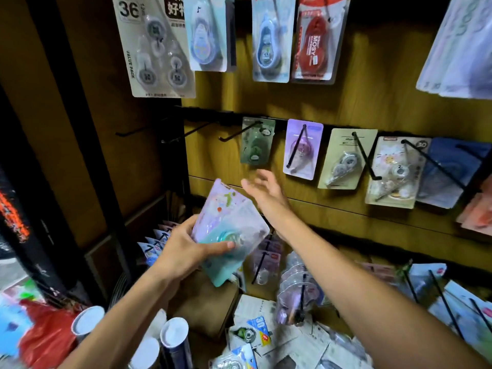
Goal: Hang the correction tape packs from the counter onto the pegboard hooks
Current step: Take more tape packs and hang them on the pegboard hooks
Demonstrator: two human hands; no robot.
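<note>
My left hand (183,251) grips a stack of correction tape packs (229,227), lilac card with a teal tape inside, held up in front of the wooden pegboard (332,107). My right hand (266,190) is open with fingers spread, just right of the stack's top edge and below a green pack (257,142) that hangs on a hook. Three bare black hooks (186,131) stick out to the left of that green pack. More loose packs (255,334) lie on the counter below.
Further packs hang along the middle row (346,158) and the top row (271,41). Lower hooks (300,291) carry more stock. White-capped tubes (173,339) and a red bag (48,334) stand at the lower left beside a dark frame post (87,145).
</note>
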